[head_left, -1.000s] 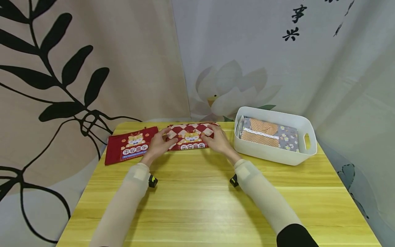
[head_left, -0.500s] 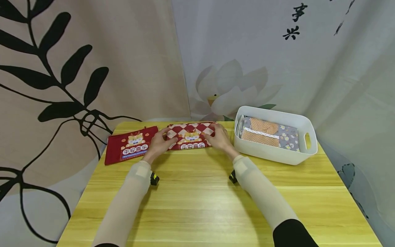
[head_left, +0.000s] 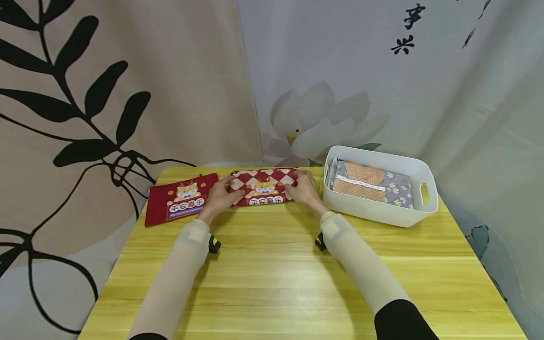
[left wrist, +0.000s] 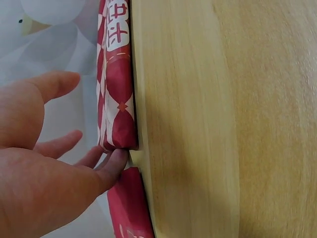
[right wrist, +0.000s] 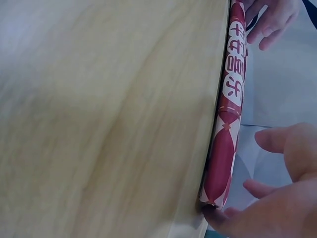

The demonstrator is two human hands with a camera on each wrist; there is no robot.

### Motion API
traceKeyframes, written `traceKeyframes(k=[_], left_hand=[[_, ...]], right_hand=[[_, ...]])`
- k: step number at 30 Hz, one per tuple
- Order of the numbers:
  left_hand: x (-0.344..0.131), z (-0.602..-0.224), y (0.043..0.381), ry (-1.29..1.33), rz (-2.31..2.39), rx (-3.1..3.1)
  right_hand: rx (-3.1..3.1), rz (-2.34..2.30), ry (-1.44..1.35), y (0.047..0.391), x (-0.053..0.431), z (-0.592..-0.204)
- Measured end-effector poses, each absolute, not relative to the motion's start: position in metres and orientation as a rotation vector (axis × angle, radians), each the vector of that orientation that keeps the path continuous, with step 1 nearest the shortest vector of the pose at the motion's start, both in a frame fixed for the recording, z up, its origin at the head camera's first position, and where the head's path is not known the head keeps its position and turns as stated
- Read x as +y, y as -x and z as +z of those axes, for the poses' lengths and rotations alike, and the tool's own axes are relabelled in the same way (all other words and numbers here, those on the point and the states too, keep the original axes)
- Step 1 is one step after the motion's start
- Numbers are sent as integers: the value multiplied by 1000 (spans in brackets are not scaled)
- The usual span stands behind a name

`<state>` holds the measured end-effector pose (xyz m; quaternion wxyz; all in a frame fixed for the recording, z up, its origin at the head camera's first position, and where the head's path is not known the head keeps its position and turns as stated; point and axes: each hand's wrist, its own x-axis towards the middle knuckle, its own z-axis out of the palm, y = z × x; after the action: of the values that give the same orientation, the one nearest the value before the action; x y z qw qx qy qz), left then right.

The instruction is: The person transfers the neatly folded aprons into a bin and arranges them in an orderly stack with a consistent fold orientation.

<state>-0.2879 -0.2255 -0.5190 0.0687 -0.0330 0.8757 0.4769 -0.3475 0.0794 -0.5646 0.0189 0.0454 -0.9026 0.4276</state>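
Note:
A flat checked red-and-white pouch (head_left: 262, 186) with a cartoon animal and white lettering lies at the back of the table. My left hand (head_left: 219, 197) is at its left end. In the left wrist view, that hand's fingertips (left wrist: 118, 159) touch the pouch's end, with the thumb held apart. At the opposite end is my right hand (head_left: 304, 190). Its lower fingertips (right wrist: 214, 214) meet the pouch's end in the right wrist view, and the thumb stands away from it. A plain red pouch (head_left: 170, 200) with a similar animal lies slanted beside my left hand, partly covered by it.
To the right stands a white plastic basket (head_left: 382, 212) with a handle hole. Inside are folded cloth items (head_left: 361, 182) in orange dots and grey daisies. The wooden table (head_left: 272, 283) reaches back to a printed curtain (head_left: 204, 94).
My right hand has shifted slightly to the right at the checked pouch's end. My left hand and both pouches stay nearly where they were.

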Motion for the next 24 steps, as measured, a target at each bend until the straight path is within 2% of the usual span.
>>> traceKeyframes(k=[24], left_hand=[[-225,-515,286,209,1428,2629]], right_hand=[[-2904,1249,-21,345,80,-555]])
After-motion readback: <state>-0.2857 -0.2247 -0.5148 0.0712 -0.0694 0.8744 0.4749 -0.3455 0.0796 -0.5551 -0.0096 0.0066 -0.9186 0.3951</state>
